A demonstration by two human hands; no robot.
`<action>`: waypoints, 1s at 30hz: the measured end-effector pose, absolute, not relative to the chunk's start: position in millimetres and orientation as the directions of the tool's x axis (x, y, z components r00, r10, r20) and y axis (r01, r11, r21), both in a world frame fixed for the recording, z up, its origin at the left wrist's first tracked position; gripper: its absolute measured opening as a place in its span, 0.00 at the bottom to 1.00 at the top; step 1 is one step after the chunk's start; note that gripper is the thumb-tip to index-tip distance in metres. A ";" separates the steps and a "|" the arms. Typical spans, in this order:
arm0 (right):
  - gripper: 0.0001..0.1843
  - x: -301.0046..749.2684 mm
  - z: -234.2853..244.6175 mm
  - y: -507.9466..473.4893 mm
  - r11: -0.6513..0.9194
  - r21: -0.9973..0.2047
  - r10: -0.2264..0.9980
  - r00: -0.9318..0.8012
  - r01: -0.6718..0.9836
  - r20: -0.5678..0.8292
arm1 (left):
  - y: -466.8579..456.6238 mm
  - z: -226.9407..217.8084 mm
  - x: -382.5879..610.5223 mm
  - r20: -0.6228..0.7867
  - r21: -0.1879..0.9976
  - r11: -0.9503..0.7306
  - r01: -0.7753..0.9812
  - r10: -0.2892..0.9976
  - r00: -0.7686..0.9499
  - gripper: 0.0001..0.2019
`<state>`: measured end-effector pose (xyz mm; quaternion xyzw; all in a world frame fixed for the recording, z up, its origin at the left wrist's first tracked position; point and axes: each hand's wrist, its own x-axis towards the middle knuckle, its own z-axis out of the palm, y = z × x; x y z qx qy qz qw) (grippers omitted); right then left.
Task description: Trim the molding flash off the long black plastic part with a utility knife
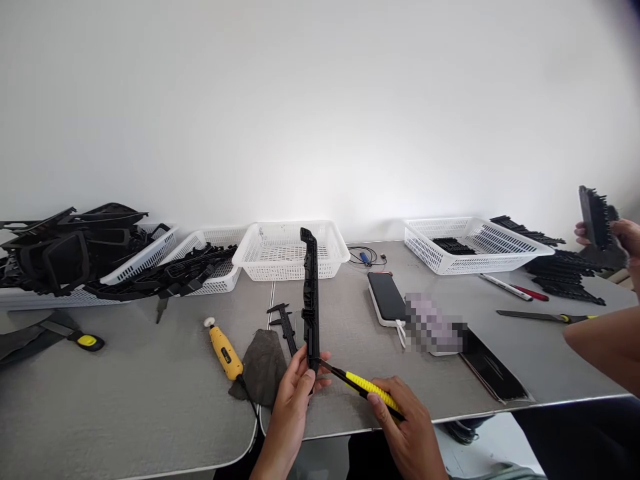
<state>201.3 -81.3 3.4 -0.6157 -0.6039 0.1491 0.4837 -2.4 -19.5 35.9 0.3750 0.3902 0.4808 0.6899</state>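
I note: left hand [294,393] closed round a black strip's [311,293] lower end (thumb [306,383] on top); right hand [411,427] gripping a yellow knife [369,385], blade [330,367] against the strip.

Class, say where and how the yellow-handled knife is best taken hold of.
Probably by the yellow handle, with the right hand coming from the near right: the handle slants that way, while the blade points away, toward the black part.

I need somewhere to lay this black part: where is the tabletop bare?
Widest: tabletop at front left, between the black-and-yellow handle and yellow rotary tool. Narrower: between the held part and white-edged device. Crowded: back left, black parts heaped on baskets.
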 end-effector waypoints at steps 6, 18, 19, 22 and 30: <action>0.17 200.5 1.4 -80.2 0.191 -0.765 0.884 0.231 0.614 0.406 | -19.5 36.0 -2.8 -0.169 0.899 0.255 -0.355 0.952 0.255 0.34; 0.20 203.1 11.1 -84.6 0.225 -0.750 0.911 0.139 0.622 0.389 | -19.6 34.2 -1.3 -0.154 0.890 0.246 -0.384 0.955 0.253 0.30; 0.20 203.0 11.5 -84.3 0.230 -0.748 0.910 0.134 0.622 0.392 | -19.7 33.0 -1.7 -0.154 0.892 0.245 -0.380 0.955 0.253 0.29; 0.20 203.5 12.4 -83.9 0.237 -0.749 0.911 0.127 0.618 0.393 | -19.7 29.5 -3.0 -0.156 0.893 0.253 -0.373 0.950 0.271 0.28; 0.20 201.7 9.9 -82.0 0.221 -0.734 0.904 0.148 0.643 0.402 | -18.8 29.8 -2.6 -0.136 0.891 0.235 -0.389 0.955 0.264 0.30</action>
